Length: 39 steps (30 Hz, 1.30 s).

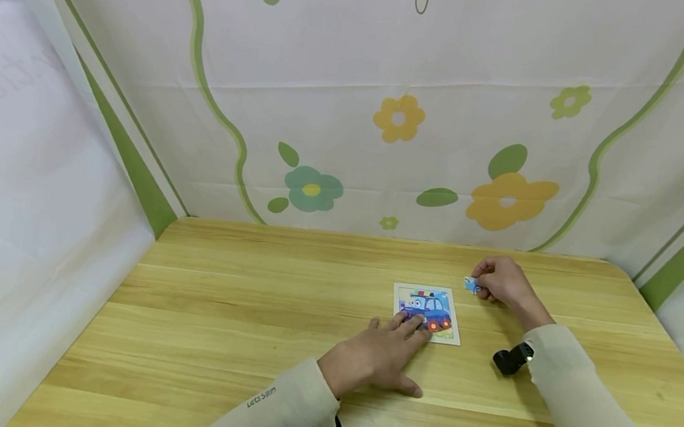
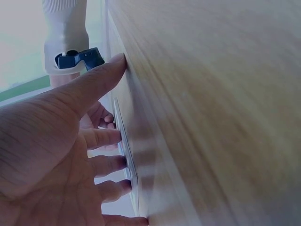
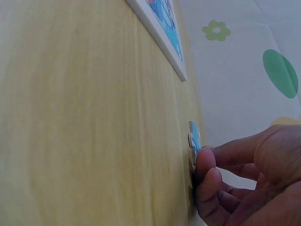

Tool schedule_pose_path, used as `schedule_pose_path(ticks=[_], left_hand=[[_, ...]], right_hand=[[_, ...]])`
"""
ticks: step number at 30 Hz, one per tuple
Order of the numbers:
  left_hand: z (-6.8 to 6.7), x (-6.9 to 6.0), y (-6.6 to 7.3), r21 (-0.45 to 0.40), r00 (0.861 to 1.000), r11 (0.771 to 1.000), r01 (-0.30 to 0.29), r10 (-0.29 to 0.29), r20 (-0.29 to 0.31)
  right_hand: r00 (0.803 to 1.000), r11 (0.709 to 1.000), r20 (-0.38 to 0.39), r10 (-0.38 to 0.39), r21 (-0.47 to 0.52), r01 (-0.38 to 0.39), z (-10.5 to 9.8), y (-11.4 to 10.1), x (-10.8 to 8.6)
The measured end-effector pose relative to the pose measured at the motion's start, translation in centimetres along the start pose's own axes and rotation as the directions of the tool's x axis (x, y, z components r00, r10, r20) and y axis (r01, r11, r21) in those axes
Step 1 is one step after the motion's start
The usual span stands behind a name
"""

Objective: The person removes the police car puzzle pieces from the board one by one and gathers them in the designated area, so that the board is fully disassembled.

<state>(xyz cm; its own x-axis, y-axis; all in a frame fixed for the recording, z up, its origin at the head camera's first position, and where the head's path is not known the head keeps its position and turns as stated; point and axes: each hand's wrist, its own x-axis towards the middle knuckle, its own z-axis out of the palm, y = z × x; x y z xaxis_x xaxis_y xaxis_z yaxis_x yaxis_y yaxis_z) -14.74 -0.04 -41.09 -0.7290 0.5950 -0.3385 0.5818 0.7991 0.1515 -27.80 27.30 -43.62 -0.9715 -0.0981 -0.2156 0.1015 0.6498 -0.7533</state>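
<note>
A square jigsaw puzzle (image 1: 440, 307) with a white frame and a blue cartoon police car lies flat on the table. My left hand (image 1: 380, 357) rests on its lower left part, fingers spread and straight, with the thumb out on the wood; the left wrist view shows the fingertips on the board's edge. Up and to the right of the frame, my right hand (image 1: 502, 284) pinches a blue jigsaw piece (image 1: 470, 284) between thumb and fingers. In the right wrist view that piece (image 3: 194, 136) is tilted up close to the tabletop, partly covered by the fingertips.
The wooden table (image 1: 231, 313) reaches back to a white curtain (image 1: 332, 66) printed with flowers and leaves. Another white sheet (image 1: 39, 175) hangs along the left side. A black wrist camera (image 1: 511, 360) sits at the right cuff.
</note>
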Motion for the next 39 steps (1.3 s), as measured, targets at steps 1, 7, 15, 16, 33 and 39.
schedule_pose_path(ticks=[1,7,15,16,33,39], left_hand=[[0.0,0.0,0.0,-0.001,1.0,1.0,0.0,0.0,0.001],[0.0,-0.1,0.0,-0.008,1.0,1.0,0.0,0.0,0.005],[0.1,-0.1,0.1,-0.008,1.0,1.0,-0.002,0.002,0.003],[0.0,-0.1,0.1,-0.005,1.0,1.0,-0.002,0.002,0.001],[0.0,0.2,0.4,0.052,0.998,0.998,-0.036,0.039,-0.053],[0.0,0.5,0.8,0.061,0.998,0.997,-0.04,0.043,-0.047]], right_hand=[[1.0,1.0,-0.001,-0.001,0.0,0.001,0.0,0.0,0.0],[1.0,1.0,0.001,0.0,-0.001,0.0,0.0,0.0,-0.1],[1.0,1.0,-0.01,-0.001,-0.001,0.001,-0.1,-0.1,-0.2],[1.0,1.0,-0.012,-0.001,-0.002,0.001,-0.1,-0.1,-0.2],[0.974,0.97,0.022,-0.226,-0.083,0.227,2.1,-3.2,-0.9],[0.946,0.945,0.108,-0.304,-0.09,0.314,3.3,-4.1,-1.1]])
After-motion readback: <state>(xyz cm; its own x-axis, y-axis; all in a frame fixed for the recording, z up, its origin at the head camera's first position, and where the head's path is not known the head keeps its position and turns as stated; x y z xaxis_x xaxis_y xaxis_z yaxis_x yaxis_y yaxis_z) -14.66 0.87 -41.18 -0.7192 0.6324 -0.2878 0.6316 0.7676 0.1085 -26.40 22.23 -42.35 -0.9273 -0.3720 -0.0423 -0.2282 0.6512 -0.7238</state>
